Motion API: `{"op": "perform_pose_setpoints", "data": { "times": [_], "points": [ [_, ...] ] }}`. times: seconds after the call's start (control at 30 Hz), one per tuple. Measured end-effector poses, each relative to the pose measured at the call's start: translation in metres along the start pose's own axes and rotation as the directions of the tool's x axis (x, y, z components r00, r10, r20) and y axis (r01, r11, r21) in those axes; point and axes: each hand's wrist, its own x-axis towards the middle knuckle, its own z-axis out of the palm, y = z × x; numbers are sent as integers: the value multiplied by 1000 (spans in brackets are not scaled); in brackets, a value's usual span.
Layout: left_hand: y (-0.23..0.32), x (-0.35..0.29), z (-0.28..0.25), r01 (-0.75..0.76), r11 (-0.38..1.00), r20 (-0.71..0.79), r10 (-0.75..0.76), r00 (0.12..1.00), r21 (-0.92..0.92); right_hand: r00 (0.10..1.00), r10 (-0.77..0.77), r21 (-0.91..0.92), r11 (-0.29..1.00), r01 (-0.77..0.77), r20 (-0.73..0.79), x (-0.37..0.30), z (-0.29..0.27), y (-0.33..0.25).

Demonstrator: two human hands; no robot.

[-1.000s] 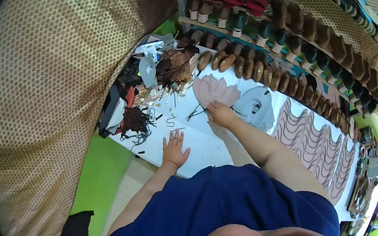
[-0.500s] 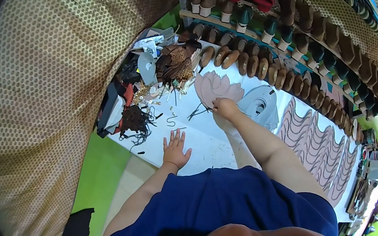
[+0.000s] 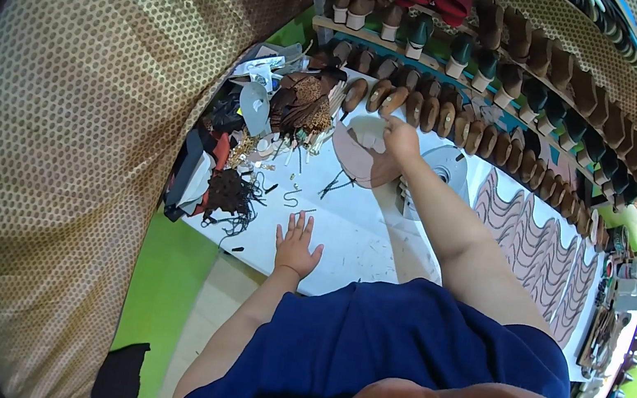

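Observation:
My left hand [image 3: 297, 247] lies flat on the near part of the white table [image 3: 323, 273], fingers spread and holding nothing. My right hand [image 3: 401, 139] reaches across to the far side, its fingers closed beside a pale patch among the pink cut pieces [image 3: 364, 166]. What those fingers hold, if anything, is too small to make out. Just beyond them stands a row of brown shoes or shoe forms [image 3: 429, 113]. Thin dark cords [image 3: 333, 183] lie between my hands. Grey curved pieces [image 3: 450, 170] are partly hidden behind my right forearm.
At the left lie a heap of brown and patterned strips [image 3: 302, 101], gold-coloured bits [image 3: 243, 150] and a dark tangle of cords [image 3: 229, 193]. Wavy pink pieces [image 3: 524, 240] spread at the right. Shelves of heeled shoes [image 3: 460, 51] rise behind; a patterned curtain [image 3: 85, 145] hangs left.
My right hand has moved farther away, from the near edge of the pink pieces to their far side. Those pieces now show a different outline with a pale middle. My left hand stays put.

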Motion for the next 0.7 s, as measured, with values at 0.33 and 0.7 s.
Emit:
{"op": "perform_pose_setpoints", "data": {
  "times": [0.33,0.7],
  "points": [
    [2,-3,0,16,1000,10,-16,1000,7,943,-328,139,933,332,-55,-49,-68,-62],
    [0,-2,1,12,1000,-36,-12,999,-2,470,-767,256,607,752,437,-262,-23,37]
  ]
}}
